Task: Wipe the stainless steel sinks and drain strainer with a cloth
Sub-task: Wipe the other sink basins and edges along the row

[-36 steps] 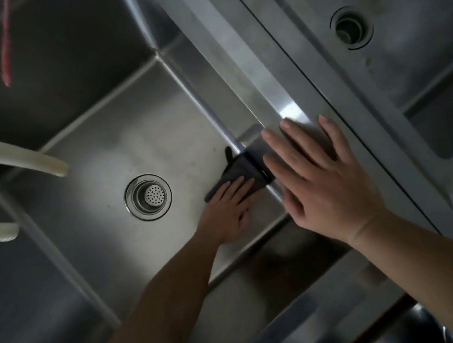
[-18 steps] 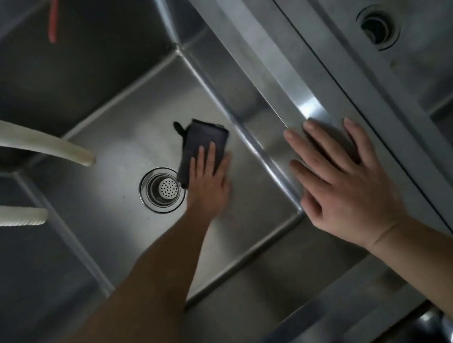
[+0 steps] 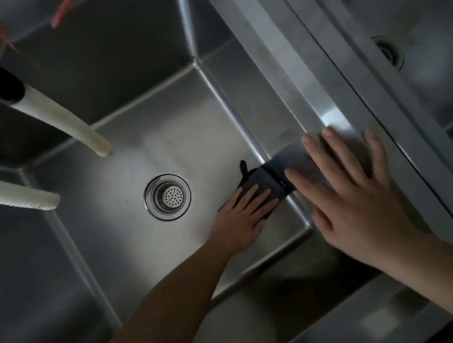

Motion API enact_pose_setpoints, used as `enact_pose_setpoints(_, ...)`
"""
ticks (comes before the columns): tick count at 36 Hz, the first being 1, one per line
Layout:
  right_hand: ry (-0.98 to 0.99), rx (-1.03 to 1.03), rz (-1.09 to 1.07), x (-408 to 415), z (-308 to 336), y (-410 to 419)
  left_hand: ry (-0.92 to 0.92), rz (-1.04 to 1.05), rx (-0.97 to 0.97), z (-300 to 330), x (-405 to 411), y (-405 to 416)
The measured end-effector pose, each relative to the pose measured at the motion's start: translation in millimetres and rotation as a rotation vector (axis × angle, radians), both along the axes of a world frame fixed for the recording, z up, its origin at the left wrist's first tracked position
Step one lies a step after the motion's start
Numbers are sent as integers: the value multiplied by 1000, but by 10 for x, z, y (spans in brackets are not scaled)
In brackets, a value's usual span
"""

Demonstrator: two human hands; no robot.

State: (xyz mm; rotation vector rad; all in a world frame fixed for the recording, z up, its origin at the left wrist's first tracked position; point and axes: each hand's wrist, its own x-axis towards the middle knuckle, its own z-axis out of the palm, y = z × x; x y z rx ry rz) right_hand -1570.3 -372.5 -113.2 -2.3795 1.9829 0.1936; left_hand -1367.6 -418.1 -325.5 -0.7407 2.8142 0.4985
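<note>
- The right hand [image 3: 360, 194] is seen nearest to the camera, laid flat with the fingers spread on the steel rim [image 3: 323, 123] between the two basins; nothing is held in it, and it is judged to serve as a support.
- The left hand [image 3: 241, 219] is pressed flat, fingers together, on the dark cloth [image 3: 262, 184] at the bottom of the sink [image 3: 145, 140]. The cloth is pushed against the right wall of the basin, just beside the corner.
- The cloth is judged to be soft, light and easily folded. It is better held under a flat palm than pinched, because the smooth steel may let it slip or bunch.
- The drain strainer [image 3: 167, 197] is seated in the floor of the basin, near the cloth but not touched by it.
- Two pale hoses [image 3: 71, 122] are hung over the far left side.
- A second basin with its drain [image 3: 389, 52] is seen beyond the rim.
- No brand, label or writing can be read.
</note>
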Motion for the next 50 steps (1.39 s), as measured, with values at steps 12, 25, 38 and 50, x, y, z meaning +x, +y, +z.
enact_pose_setpoints(12,-320,745,-368,1142,-740,-192,-50,561,-136,-127,444,-1777)
enact_pose_setpoints(25,-70,795,-359,913,-1467,-545,-173,1140,-225,-227,2859,-1313)
enact_pose_setpoints(38,21,740,-295,936,-1586,-351,-118,915,-211,-244,1711,-539)
enact_pose_setpoints(50,-157,824,-369,939,-1294,-627,-63,803,-112,-253,605,-1357)
